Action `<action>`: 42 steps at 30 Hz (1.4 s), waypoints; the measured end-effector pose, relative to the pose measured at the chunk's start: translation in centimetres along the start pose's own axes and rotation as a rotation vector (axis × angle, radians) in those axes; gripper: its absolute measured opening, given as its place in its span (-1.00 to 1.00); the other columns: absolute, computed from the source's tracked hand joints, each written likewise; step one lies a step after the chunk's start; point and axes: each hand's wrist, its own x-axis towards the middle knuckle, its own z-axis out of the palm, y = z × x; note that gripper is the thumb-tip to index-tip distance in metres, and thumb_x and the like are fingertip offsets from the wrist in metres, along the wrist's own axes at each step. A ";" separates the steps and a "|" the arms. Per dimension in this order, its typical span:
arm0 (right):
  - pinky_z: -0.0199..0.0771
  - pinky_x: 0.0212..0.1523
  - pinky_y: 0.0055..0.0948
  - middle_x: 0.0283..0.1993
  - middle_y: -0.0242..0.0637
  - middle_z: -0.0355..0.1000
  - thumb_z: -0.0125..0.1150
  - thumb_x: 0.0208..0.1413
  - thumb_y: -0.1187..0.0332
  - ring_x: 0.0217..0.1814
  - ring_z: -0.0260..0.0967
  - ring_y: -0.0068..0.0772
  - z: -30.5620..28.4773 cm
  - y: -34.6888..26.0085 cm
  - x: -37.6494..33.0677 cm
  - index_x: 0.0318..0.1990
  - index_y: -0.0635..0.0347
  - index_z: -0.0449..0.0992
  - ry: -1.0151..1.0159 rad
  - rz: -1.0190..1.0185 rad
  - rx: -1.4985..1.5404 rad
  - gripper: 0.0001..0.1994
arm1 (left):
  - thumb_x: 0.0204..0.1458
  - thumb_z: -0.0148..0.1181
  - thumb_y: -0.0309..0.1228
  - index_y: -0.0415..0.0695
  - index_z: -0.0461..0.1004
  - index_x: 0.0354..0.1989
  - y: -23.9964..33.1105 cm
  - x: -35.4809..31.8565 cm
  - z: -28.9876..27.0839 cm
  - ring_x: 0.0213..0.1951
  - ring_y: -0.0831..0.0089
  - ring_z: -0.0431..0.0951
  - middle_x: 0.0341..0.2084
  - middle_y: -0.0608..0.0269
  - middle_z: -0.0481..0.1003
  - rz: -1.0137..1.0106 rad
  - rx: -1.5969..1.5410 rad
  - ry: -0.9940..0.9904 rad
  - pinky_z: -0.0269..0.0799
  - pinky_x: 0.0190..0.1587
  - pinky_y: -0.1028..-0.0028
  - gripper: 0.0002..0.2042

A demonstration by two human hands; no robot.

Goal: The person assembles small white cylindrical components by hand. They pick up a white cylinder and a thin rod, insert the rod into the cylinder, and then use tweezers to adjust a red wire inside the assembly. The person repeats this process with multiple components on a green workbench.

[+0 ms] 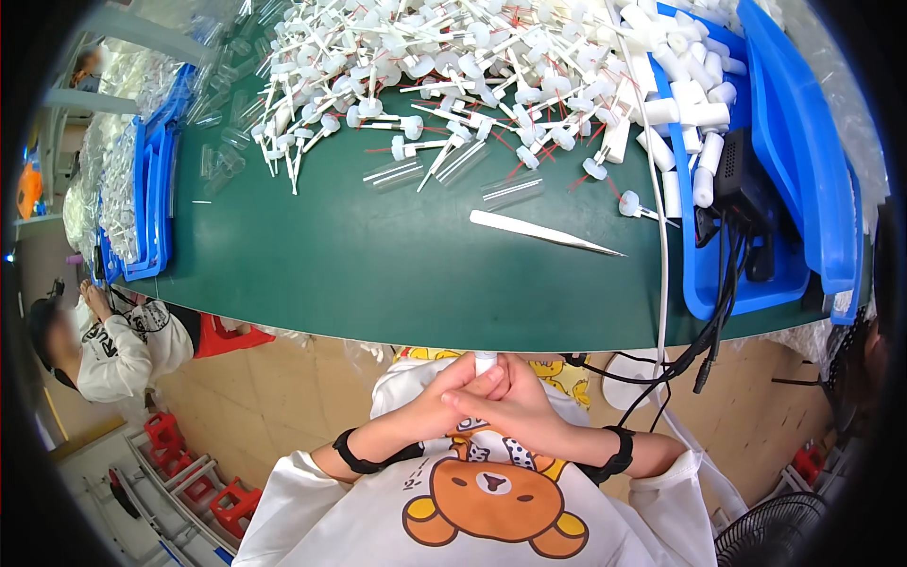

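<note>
Currently: my hands, left (436, 402) and right (515, 402), clasp together on one small white capped tube (485, 360), upright between them, below the green worktop (378, 274) edge.

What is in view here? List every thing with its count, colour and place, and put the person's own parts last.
table: one, dark green, across the middle.
swab-like pieces with caps: a heap too many to count, white with red threads, far side of the table.
clear tubes: several, transparent, at the heap's near edge.
tweezers: one, white, lying apart on the table, right of centre.
bins: at least two, blue, right end of the table, white tubes inside.
trays: a blue stack, left end.
black cables: several, hanging off the right edge.
stools: several, red, on the floor, lower left.
co-worker: one, white top, left.
small cap: one, white, above the clasped fingers.
left hand, right hand: clasped together below the table edge; black wristbands.
</note>
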 end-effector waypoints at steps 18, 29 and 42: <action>0.38 -0.37 -0.60 -0.27 -0.24 0.31 0.25 -0.03 0.31 -0.28 0.30 -0.60 2.0 -0.6 0.5 -0.16 0.43 0.23 0.156 0.053 0.128 -0.58 | 0.21 -0.19 -0.19 -0.17 0.31 -0.28 2.2 -0.3 -0.7 -0.46 0.72 0.23 -0.49 0.46 0.30 -0.264 0.077 -0.006 0.20 -0.44 0.66 -0.72; 0.38 -0.37 -0.59 -0.31 -0.25 0.33 0.33 -0.12 0.29 -0.29 0.30 -0.59 0.5 -2.5 0.7 -0.19 0.42 0.28 0.080 0.082 -0.060 -0.55 | 0.21 -0.20 -0.16 -0.20 0.31 -0.26 1.3 0.0 1.2 -0.45 0.72 0.28 -0.46 0.40 0.34 -0.188 -0.061 0.141 0.26 -0.45 0.68 -0.68; 0.37 -0.36 -0.63 -0.33 -0.34 0.34 0.33 -0.15 0.45 -0.31 0.30 -0.65 0.3 1.0 1.4 -0.27 0.35 0.32 0.167 -0.104 -0.153 -0.67 | 0.21 -0.21 -0.16 -0.21 0.29 -0.16 0.1 0.9 -2.2 -0.28 0.66 0.29 -0.34 0.41 0.33 0.023 0.257 -0.130 0.27 -0.19 0.62 -0.67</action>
